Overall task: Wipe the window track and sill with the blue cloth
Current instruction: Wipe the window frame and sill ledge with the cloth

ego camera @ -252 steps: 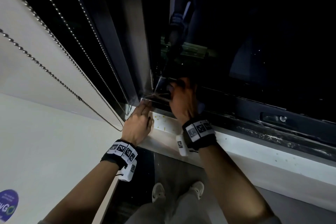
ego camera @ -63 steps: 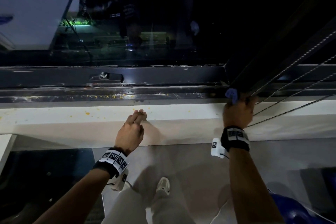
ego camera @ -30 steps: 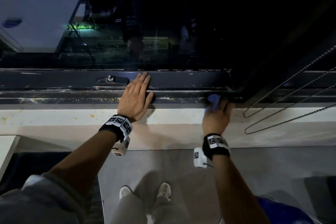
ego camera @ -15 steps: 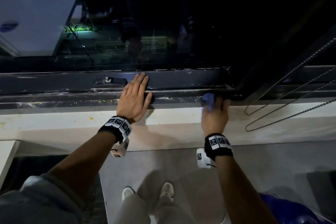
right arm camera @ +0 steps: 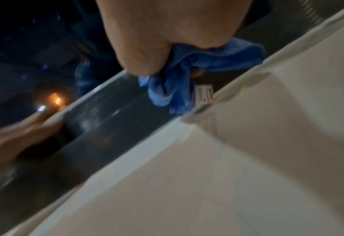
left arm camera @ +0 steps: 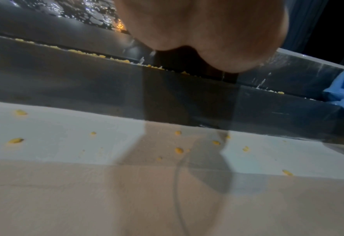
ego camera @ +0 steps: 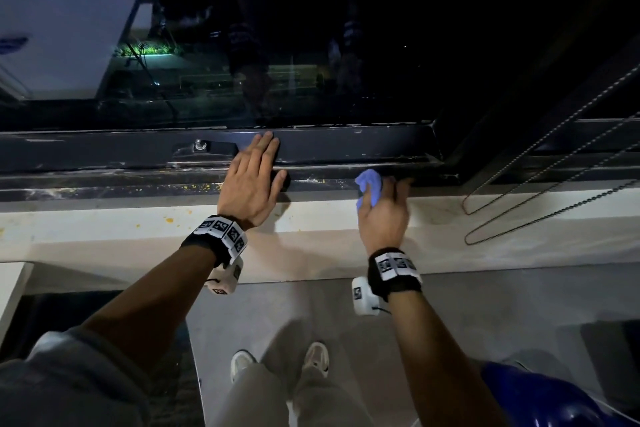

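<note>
My right hand (ego camera: 384, 204) grips a bunched blue cloth (ego camera: 370, 185) and holds it down in the dark window track (ego camera: 322, 180), near the track's right end. The cloth (right arm camera: 179, 76) bulges out from under my curled fingers in the right wrist view. My left hand (ego camera: 252, 180) lies flat with straight fingers on the dark lower window frame (ego camera: 329, 146), to the left of the cloth. The white sill (ego camera: 121, 222) runs below the track and carries yellow crumbs (left arm camera: 178, 150). More crumbs line the track (left arm camera: 82, 51) to the left.
A window latch (ego camera: 201, 146) sits on the frame just left of my left hand. Beaded blind chains (ego camera: 540, 204) hang in loops over the sill at the right. A blue round object (ego camera: 554, 402) is on the floor at the lower right, and my feet (ego camera: 280, 360) stand below the sill.
My right hand with the cloth has slid left along the track from its right corner. My left hand went from the sill up onto the window frame and stays there.
</note>
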Motion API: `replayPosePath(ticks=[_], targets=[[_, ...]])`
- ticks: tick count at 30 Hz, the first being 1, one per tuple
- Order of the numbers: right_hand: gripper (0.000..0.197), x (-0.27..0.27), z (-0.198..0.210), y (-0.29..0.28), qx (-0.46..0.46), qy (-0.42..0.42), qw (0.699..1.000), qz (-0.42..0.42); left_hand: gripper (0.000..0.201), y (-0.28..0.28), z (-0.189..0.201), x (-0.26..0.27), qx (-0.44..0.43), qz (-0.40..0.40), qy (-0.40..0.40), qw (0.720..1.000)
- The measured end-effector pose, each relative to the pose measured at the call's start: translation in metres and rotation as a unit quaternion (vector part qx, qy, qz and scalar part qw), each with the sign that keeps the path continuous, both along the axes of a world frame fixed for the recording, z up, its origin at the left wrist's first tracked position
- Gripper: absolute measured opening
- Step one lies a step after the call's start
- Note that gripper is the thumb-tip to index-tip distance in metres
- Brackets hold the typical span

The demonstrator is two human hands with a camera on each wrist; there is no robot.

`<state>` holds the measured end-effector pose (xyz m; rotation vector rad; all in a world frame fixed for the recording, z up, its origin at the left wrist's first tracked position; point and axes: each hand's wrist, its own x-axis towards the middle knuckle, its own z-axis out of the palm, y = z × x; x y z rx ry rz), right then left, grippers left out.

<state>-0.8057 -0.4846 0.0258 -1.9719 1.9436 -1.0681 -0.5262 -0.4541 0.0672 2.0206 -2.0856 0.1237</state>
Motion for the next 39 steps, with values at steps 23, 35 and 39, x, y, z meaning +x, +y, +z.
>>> replayPosePath(ticks=[23, 35, 39], targets=[[0.041, -0.027, -0.008, -0.024, 0.026, -0.062, 0.985, -0.159, 0.063, 0.0, 0.001, -0.003, -0.004, 0.003, -0.001, 1.0], [0.029, -0.063, 0.026, -0.01, -0.003, -0.032, 0.992, -0.121, 0.065, 0.0, 0.003, 0.004, 0.007, -0.01, 0.004, 1.0], [0.036, -0.107, 0.016, -0.038, 0.0, 0.037, 0.978, -0.204, 0.064, 0.001, 0.002, 0.0, 0.004, -0.005, 0.003, 1.0]])
